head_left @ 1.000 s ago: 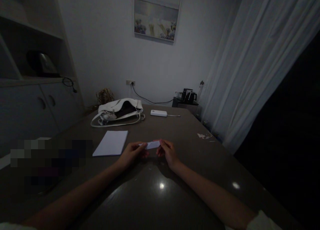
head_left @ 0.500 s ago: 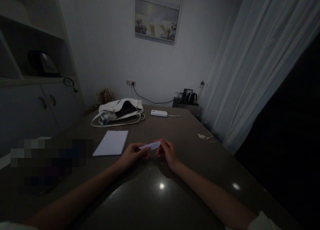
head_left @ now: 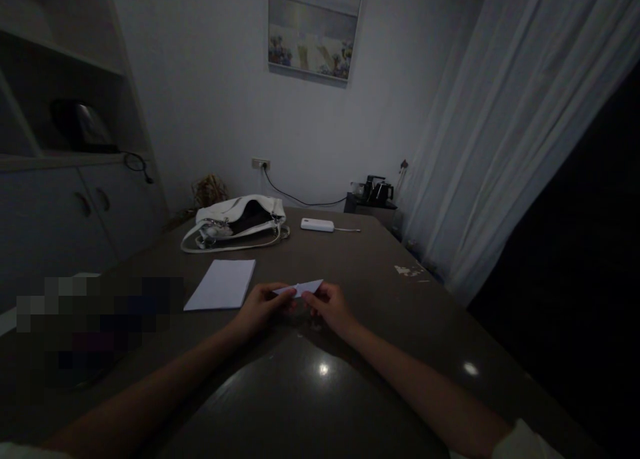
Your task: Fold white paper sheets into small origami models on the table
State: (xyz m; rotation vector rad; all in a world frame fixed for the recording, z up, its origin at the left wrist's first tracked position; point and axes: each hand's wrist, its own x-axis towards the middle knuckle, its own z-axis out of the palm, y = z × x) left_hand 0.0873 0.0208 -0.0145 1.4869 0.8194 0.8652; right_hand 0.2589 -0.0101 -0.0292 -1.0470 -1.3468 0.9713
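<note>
A small folded strip of white paper [head_left: 300, 288] is held just above the dark table [head_left: 350, 266], in the middle of the view. My left hand [head_left: 260, 307] pinches its left end and my right hand [head_left: 327, 306] pinches it near the middle, fingers closed on it. The two hands nearly touch under the strip. To the left of my left hand a stack of white paper sheets [head_left: 220, 284] lies flat on the table.
A white handbag [head_left: 235, 221] lies open at the table's far side, with a white power bank [head_left: 317, 225] and its cable to its right. Paper scraps [head_left: 407, 270] sit near the right edge. Cabinets stand left, a curtain right, a kettle beyond the table.
My right hand has slid left along the strip toward my left hand, and the strip now shows a crease or bend in the middle.
</note>
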